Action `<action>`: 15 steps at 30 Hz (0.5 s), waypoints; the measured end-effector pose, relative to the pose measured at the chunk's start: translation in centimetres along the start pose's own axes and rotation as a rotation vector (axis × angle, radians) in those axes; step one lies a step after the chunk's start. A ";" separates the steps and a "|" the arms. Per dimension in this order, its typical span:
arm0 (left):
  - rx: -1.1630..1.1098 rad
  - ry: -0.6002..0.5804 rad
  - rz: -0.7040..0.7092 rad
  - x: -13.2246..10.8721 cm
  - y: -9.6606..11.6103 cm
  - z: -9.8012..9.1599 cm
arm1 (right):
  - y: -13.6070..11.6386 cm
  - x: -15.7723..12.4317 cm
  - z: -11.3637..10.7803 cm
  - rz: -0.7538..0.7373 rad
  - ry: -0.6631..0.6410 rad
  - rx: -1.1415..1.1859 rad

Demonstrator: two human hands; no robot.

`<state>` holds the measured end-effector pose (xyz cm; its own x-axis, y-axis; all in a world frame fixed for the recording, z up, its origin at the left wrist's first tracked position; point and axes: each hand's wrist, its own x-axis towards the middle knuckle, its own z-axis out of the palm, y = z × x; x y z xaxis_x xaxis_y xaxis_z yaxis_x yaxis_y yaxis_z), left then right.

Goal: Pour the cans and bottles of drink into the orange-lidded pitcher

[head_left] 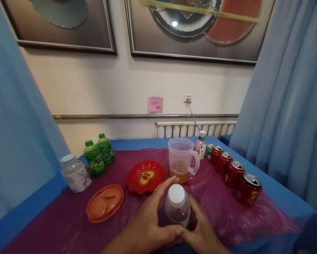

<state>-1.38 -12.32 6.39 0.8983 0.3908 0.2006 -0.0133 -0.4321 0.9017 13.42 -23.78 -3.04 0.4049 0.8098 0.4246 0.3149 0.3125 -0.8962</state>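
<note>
A clear bottle with a white cap (176, 208) stands upright at the near middle of the table. My left hand (150, 218) curves around its left side, fingers reaching behind it. From the right, my right hand (200, 225) grips the same bottle. My thumbs meet in front of its base. Just behind stands a translucent plastic pitcher (181, 155) with brownish liquid in its lower part and its handle to the right. Left of the pitcher lies a red scalloped plate (158, 173) with a yellow heart-shaped print.
An orange divided dish (105, 203) lies at the left, near a large white-capped jar (75, 173) and two green bottles (95, 158). Along the right runs a row of several cans (235, 174), with a labelled bottle (201, 145) behind. Purple plastic sheeting (243, 222) covers the blue tablecloth (277, 185).
</note>
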 end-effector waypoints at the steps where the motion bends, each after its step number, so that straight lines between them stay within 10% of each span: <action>1: 0.020 0.013 -0.040 -0.4 -0.4 0.3 | 0.1 -0.1 0.2 -0.010 -0.029 -0.004; 7: 0.161 0.379 -0.176 -4.2 -0.5 -2.7 | 3.0 -1.9 0.7 -0.018 -0.160 -0.099; 12: 0.459 0.929 -0.383 -7.7 0.8 -13.0 | 6.9 -4.1 -1.6 0.062 -0.014 -0.189; 15: 0.783 0.968 -0.581 -9.2 0.8 -18.4 | 8.7 -4.8 -3.5 0.127 0.113 -0.173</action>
<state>-17.71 -1.34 12.30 0.0232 0.9372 0.3481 0.7948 -0.2285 0.5623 17.26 -26.70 -12.41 0.5412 0.7732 0.3305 0.3940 0.1141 -0.9120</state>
